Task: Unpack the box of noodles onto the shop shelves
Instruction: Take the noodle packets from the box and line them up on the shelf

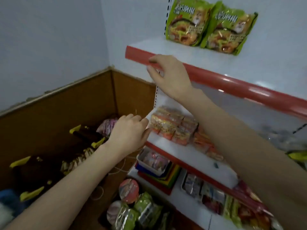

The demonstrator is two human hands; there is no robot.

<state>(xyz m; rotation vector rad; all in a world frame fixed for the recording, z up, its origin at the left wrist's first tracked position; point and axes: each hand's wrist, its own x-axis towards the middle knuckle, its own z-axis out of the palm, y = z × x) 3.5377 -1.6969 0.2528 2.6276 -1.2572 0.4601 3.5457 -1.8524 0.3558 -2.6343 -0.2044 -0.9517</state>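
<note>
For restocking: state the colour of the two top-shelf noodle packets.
The noodle packets are mainly green; head view shows it.

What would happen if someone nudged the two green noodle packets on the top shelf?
The green packets stand on edge, leaning on the back panel, so a nudge would probably tip them over. Their crinkled, glossy film looks soft and would likely dent under fingers. They are probably light for their size and might slide on the smooth top shelf.
</note>
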